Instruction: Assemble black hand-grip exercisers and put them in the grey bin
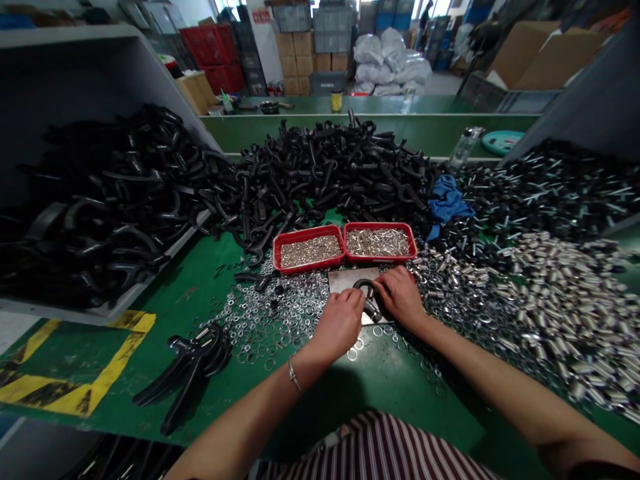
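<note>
Green workbench (165, 333) heaped with black parts (320, 167)

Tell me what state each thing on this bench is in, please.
Left hand: fingers closed on the black hooked part.
Right hand: fingertips touching that same part.
Metal plate: lying flat under the hands.
Left red tray: filled with small silver pieces.
Right red tray: filled with small silver pieces.
Blue cloth: crumpled.
Washers: scattered loose.
</note>
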`<state>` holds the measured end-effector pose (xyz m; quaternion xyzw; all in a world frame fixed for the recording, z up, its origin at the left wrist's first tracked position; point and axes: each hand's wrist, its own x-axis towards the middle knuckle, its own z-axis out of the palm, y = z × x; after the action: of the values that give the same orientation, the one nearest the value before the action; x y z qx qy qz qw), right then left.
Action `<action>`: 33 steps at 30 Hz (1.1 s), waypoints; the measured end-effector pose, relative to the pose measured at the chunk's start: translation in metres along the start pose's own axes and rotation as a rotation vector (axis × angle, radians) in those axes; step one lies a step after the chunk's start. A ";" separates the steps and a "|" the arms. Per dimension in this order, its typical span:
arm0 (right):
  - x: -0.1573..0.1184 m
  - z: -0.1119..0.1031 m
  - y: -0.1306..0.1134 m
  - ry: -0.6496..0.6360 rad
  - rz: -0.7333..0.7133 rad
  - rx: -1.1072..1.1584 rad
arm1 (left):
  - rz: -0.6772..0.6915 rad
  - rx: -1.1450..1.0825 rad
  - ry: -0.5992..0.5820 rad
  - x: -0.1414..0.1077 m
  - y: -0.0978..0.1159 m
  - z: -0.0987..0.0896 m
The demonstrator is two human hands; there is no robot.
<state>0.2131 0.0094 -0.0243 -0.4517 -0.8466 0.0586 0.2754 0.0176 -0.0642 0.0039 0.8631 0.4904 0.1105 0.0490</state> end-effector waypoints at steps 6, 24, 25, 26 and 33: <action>0.002 0.001 -0.001 0.048 0.093 0.073 | -0.032 0.031 0.017 0.003 0.005 0.005; 0.012 0.000 0.015 -0.079 0.170 0.136 | -0.272 -0.371 0.021 0.069 -0.026 0.025; 0.012 0.000 0.015 -0.082 0.160 0.117 | -0.262 -0.367 0.024 0.069 -0.027 0.024; 0.011 -0.001 0.015 -0.083 0.141 0.087 | -0.253 -0.359 0.025 0.069 -0.027 0.024; 0.023 -0.008 -0.004 -0.180 -0.112 -0.201 | -0.214 -0.277 0.000 0.077 -0.025 0.021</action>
<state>0.2043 0.0247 -0.0069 -0.4219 -0.8933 -0.0018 0.1547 0.0397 0.0151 -0.0102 0.7910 0.5595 0.1712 0.1790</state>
